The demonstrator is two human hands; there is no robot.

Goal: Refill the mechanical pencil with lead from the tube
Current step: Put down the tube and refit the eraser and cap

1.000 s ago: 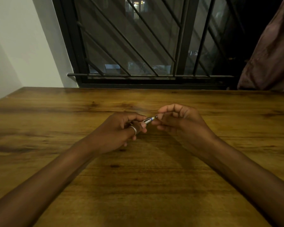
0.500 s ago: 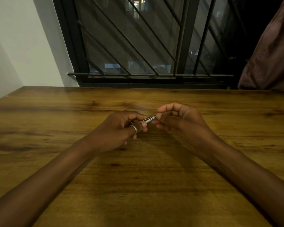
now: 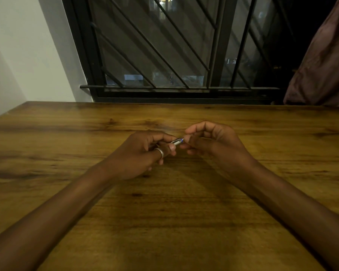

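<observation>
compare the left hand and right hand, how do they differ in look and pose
The left hand wears a silver ring; the right hand shows none. The left hand sits lower and nearer the camera, the right hand higher and farther out. Most of the pencil is hidden in the left hand, while the right hand pinches its end. Both hover over the wooden table.

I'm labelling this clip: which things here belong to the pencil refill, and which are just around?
In use: pencil, left hand, right hand.
Just around: table, ring, window bars, curtain. No lead tube shows.
</observation>
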